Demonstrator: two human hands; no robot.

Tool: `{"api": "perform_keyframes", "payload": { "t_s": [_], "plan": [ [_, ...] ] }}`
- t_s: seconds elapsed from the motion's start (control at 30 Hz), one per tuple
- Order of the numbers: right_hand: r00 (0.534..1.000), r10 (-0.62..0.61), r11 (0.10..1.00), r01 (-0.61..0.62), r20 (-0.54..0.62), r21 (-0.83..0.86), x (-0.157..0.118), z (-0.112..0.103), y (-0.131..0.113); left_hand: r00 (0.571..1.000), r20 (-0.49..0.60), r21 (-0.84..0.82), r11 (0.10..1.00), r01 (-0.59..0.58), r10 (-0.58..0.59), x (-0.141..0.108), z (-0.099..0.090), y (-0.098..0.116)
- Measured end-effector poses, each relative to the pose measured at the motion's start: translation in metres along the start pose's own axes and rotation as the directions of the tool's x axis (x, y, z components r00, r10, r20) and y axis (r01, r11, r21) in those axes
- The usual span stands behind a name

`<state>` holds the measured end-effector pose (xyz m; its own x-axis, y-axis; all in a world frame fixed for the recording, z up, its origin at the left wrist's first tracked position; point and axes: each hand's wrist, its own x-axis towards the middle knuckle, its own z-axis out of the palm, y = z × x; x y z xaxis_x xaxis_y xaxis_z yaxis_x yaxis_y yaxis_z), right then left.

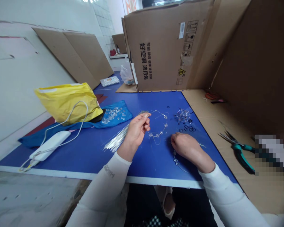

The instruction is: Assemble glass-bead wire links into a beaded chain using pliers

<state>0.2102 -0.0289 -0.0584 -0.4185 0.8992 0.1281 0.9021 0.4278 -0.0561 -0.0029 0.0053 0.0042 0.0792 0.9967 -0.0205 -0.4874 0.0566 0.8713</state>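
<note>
Your white sleeves (pixel 101 189) reach over blue surface (pixel 90 159). Left hand (pixel 137 132): fingers pressed together, pinching thin silver wires (pixel 117 138); keep pinch steady. Right hand (pixel 186 146): fingers curled down, tips hidden, near clear-beaded wire strand (pixel 161 133).

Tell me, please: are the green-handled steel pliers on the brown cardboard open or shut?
Open: the green-handled pliers lie on the brown cardboard with their two steel jaws apart and their green handles spread wide.

Silver wires (pixel 115 138), blue table (pixel 85 160), yellow bag (pixel 66 102)
</note>
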Motion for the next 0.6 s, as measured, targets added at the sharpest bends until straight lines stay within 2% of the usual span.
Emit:
{"api": "perform_keyframes", "payload": {
  "t_s": [0.17, 0.3, 0.43, 0.6],
  "plan": [
    [1.000, 0.001, 0.999, -0.002, -0.022, -0.034, 0.001, 0.002, -0.002, 1.000, 0.006, 0.025, 1.000, 0.000, 0.000, -0.001, 0.000, -0.001],
    [0.997, 0.072, 0.997, -0.071, -0.038, 0.009, 0.002, -0.004, 0.001, 1.000, 0.012, 0.014, 1.000, -0.002, 0.002, 0.000, -0.001, -0.002],
    [0.965, 0.250, 0.941, -0.225, -0.073, 0.251, 0.004, -0.015, 0.008, 1.000, 0.008, 0.000, 1.000, 0.002, -0.002, 0.001, -0.001, -0.003],
    [0.935, 0.338, 0.792, -0.222, -0.107, 0.568, 0.006, -0.019, 0.015, 1.000, 0.016, 0.002, 1.000, 0.007, -0.007, 0.001, -0.001, -0.003]
  ]
}}
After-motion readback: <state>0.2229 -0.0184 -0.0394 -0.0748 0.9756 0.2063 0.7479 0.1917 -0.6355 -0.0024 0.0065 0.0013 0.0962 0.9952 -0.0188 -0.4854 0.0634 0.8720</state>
